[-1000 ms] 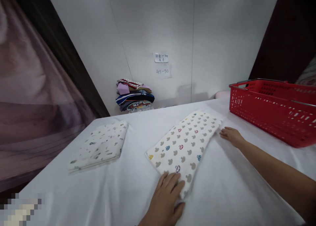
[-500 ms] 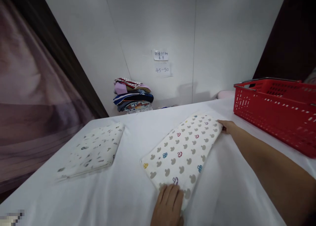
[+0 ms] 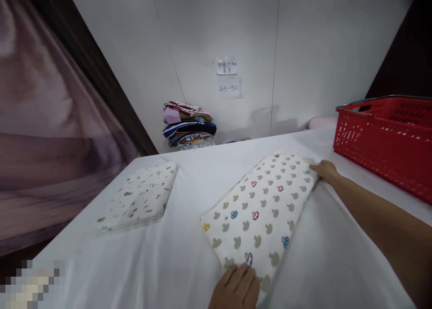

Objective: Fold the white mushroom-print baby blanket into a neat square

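A mushroom-print cloth (image 3: 261,210) is lying right of centre; your right hand (image 3: 324,171) is pinching its upper-right corner, your left hand (image 3: 235,288) is covering its lower end (thumb hidden, grip unclear). Probably light and floppy, it is calling for corner holds.

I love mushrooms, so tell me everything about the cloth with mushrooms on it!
The mushroom cloth is off-white, with rows of grey mushrooms and some red, blue, yellow and purple ones. It looks like soft fabric, folded into a long rectangle. It lies mostly flat, slantwise on the white table cover, its far end toward the right. The left hand lies over its near end; the right hand pinches its far right corner.
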Tool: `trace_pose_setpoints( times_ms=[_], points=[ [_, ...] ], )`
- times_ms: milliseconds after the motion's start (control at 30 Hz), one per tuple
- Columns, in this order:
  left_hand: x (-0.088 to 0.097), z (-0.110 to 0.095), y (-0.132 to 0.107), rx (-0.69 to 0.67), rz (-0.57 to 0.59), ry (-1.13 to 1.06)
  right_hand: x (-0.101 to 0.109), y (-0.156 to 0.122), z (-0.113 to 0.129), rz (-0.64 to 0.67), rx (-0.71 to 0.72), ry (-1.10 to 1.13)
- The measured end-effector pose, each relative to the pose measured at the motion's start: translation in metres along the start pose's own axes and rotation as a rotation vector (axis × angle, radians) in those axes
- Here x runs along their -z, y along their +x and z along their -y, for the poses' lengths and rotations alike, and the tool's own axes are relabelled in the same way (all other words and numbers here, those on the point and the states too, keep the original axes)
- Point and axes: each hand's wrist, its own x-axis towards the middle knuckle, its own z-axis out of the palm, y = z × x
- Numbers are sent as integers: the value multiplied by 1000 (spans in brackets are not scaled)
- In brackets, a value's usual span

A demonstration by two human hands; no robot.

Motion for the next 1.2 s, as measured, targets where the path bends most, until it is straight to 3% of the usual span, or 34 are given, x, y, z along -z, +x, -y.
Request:
trace_pose_setpoints(
  times_ms=[100,200,300,367,433,567,667,767,900,1000,1200],
  points=[
    [1,-3,-4,30,-7,16,2,-13,9,-47,116,-188],
    [4,-2,-10,22,47,42,-7,-44,18,-51,482,-435],
    [7,-1,-16,-39,196,18,-26,-84,19,182,759,-557],
    [9,-2,-18,-10,229,-14,-36,-103,16,378,779,-609],
    [16,-5,-14,40,262,-58,-40,-112,14,487,750,-646],
    [44,-4,19,133,457,-246,-40,-120,32,510,726,-661],
    [59,9,51,316,471,-290,-52,-147,55,507,808,-605],
    [46,31,63,511,470,-147,-76,-190,69,621,960,-573],
    [13,50,43,830,559,32,-100,-223,65,666,1051,-628],
    [1,50,27,894,586,38,-102,-223,63,665,1054,-646],
    [3,45,28,916,575,36,-103,-220,69,644,1046,-633]
  ],
)
